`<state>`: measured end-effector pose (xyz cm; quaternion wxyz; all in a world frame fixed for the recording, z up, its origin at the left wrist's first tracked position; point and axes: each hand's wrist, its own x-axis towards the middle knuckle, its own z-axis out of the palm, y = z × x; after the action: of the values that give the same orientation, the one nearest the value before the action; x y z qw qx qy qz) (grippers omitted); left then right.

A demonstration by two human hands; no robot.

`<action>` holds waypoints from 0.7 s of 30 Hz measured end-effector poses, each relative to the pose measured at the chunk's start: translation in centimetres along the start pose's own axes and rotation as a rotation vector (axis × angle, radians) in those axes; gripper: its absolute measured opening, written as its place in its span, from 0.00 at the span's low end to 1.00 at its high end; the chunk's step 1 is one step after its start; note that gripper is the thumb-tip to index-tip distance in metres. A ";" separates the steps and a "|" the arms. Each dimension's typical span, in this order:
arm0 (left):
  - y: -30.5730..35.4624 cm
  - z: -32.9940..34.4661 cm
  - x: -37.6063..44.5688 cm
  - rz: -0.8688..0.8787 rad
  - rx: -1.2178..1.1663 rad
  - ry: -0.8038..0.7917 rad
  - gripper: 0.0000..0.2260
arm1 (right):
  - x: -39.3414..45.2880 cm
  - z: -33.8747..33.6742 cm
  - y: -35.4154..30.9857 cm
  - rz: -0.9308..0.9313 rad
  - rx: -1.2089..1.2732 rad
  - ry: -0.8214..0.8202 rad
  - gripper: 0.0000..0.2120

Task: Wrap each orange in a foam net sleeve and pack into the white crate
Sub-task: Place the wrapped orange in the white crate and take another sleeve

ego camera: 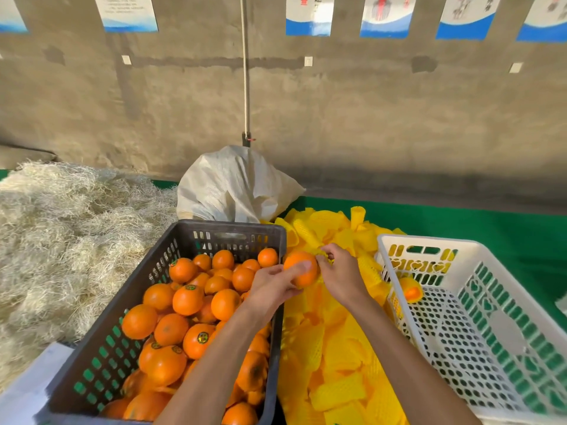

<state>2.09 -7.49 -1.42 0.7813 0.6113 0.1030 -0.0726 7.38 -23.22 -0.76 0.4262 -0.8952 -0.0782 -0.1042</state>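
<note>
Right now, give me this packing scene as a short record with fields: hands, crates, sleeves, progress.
left hand: holds a bare orange above the sleeve pile
right hand: grip on a yellow foam sleeve at the orange
dark crate: left, piled with unwrapped oranges
sleeve pile: yellow, between the crates
white crate: right, one wrapped orange inside
progress: second orange not yet sleeved
</note>
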 end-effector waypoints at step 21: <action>-1.9 4.8 8.2 0.196 0.734 0.238 0.36 | -0.2 -2.5 4.9 -0.442 -0.262 0.105 0.14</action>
<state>9.89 -12.51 -4.15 0.4969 0.8609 0.1011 0.0418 7.97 -28.24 -2.91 0.2772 -0.8972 -0.2357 -0.2503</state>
